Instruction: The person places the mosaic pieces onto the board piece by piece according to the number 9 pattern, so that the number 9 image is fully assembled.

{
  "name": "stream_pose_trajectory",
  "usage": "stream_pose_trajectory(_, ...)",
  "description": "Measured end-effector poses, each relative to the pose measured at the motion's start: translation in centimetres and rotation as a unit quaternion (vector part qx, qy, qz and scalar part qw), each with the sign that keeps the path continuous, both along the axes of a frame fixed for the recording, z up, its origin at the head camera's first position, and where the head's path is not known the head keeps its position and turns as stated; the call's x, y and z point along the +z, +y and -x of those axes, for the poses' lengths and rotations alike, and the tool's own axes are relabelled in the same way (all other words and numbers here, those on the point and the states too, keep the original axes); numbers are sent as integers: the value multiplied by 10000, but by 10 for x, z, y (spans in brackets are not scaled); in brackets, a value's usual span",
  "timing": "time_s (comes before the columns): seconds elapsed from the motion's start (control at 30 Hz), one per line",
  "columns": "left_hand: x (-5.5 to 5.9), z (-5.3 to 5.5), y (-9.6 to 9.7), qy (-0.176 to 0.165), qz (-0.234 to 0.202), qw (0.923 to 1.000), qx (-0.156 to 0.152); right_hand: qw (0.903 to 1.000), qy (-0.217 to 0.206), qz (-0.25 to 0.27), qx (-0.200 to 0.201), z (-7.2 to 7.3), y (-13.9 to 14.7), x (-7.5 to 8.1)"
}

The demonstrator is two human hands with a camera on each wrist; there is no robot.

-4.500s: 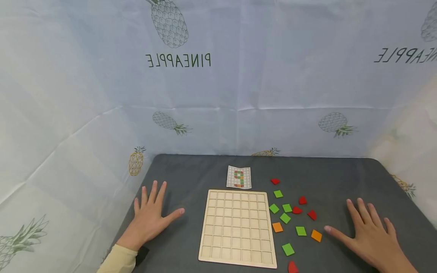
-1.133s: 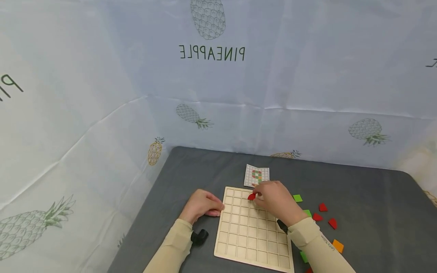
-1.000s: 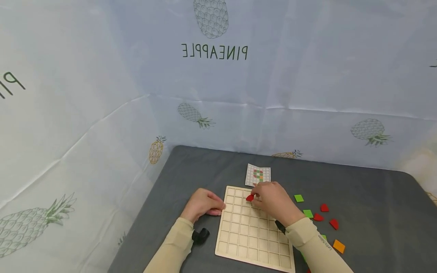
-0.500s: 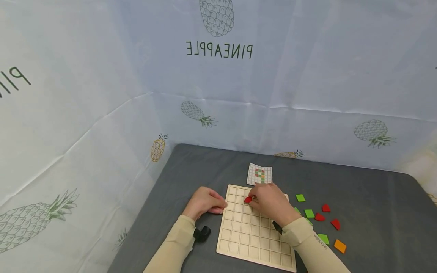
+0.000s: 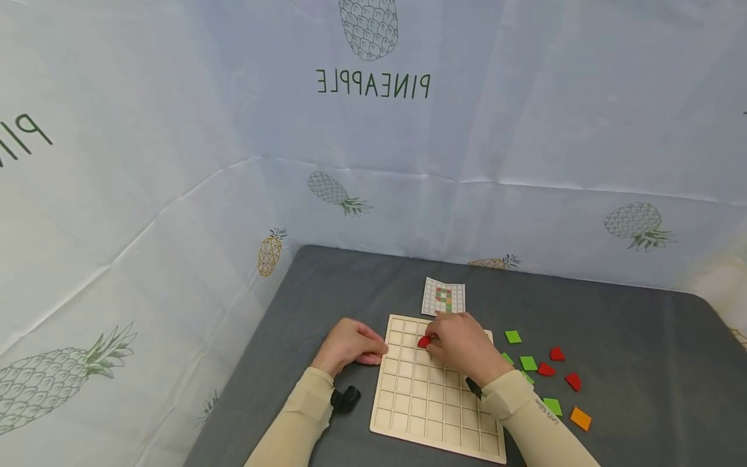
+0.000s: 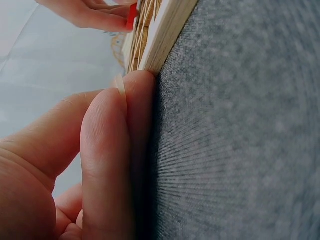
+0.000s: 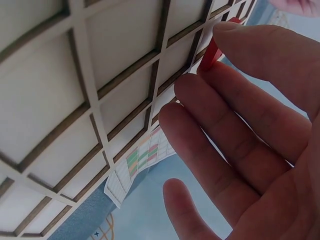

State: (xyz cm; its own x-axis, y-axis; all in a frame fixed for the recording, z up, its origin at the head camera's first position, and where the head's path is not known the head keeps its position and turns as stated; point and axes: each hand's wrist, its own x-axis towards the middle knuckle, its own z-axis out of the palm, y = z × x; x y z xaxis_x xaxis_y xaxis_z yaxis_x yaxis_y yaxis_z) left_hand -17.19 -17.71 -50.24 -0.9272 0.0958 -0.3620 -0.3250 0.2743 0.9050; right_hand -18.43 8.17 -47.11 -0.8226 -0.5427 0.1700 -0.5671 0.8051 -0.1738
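My right hand (image 5: 467,344) pinches a red quarter-round tile (image 5: 424,341) between thumb and index finger, over the far part of a wooden grid board (image 5: 417,408). In the right wrist view the red tile (image 7: 212,54) stands tilted close against the board's ridges, its far side hidden by the thumb. My left hand (image 5: 349,345) has its thumb and fingers bent together at the board's left edge. Up close in the left wrist view, the fingertips of that hand (image 6: 107,145) hold against the board's side (image 6: 165,37). No tile lies in the visible cells.
Behind the board lies a pattern card (image 5: 428,298) with a coloured grid figure. Several loose tiles lie right of the board, among them a green square (image 5: 528,363), a red quarter-round tile (image 5: 557,354) and an orange square (image 5: 580,418). My right forearm covers some.
Both hands were spread flat beside the board; the left came to its edge, the right picked up the rearmost red tile. Over the last second that tile moved slightly left and nearer.
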Motion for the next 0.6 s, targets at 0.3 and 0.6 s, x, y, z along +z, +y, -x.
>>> stream_pose_trajectory(0.3, 4, 2, 0, -13, -19, 10000, -14, 9999, 78, 73, 55, 0, 0, 1)
stream_pose_trajectory(0.6, 4, -2, 2, -102, 110, 9999, 22, 9999, -36, 138, 59, 1, 1, -2)
